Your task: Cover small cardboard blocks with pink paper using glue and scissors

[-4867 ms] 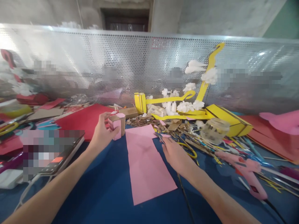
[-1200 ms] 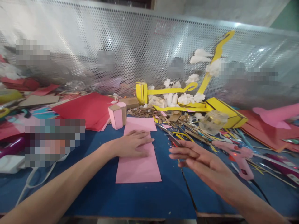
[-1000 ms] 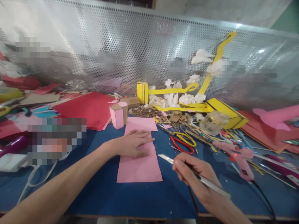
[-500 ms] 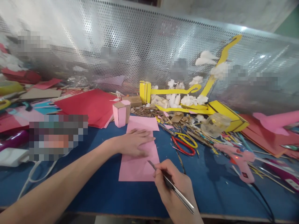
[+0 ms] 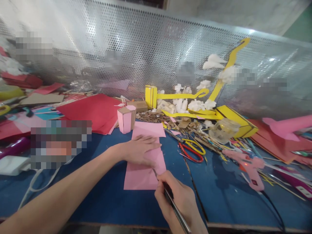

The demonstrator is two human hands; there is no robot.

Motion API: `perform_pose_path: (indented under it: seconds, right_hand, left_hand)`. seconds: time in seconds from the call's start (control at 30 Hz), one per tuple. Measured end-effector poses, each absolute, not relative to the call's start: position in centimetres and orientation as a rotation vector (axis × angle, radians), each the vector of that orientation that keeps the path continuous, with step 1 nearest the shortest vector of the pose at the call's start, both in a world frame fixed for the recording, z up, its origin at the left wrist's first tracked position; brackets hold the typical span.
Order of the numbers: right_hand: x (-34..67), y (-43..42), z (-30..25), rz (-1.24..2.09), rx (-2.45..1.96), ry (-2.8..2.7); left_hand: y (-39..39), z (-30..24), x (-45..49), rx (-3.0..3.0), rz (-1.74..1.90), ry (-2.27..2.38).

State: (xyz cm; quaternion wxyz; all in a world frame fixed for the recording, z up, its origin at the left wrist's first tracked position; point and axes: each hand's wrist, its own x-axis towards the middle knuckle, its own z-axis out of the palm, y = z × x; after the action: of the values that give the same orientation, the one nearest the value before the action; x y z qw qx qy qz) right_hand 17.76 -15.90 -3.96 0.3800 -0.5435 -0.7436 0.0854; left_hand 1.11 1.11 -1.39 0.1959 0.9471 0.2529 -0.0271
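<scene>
A pink sheet of paper (image 5: pixel 138 178) lies on the blue tabletop in front of me. My left hand (image 5: pixel 137 150) is spread flat across its middle, fingers stretched out to the right. In my right hand (image 5: pixel 174 191) is a craft knife (image 5: pixel 174 206) with a metal handle, gripped like a pen. Its thin blade points up and left onto the paper, close to my left thumb. Beyond the left hand, another part of pink paper (image 5: pixel 149 128) shows; whether it is a separate sheet, I cannot tell. A small pink-faced cardboard box (image 5: pixel 124 121) stands just behind.
Red-and-yellow-handled scissors (image 5: pixel 192 151) and a pink glue gun (image 5: pixel 248 165) with a black cord lie to the right. Cardboard scraps (image 5: pixel 185 123) and yellow paper pieces (image 5: pixel 236 122) line the back. Red sheets (image 5: pixel 92 112) and a white adapter (image 5: pixel 14 164) are at left.
My right hand has shifted a little left with the craft knife, bringing the blade nearer to my left thumb. The left hand stays pressed in place.
</scene>
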Motion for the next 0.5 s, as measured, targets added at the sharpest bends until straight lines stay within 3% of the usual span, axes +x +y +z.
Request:
perform_pose_path:
  seconds: [0.5]
  right_hand:
    - [17.6,-18.0,-3.7,0.145,-1.336,-1.95]
  left_hand:
    - [1.1,-1.2,1.0,2.626,-0.097,0.715]
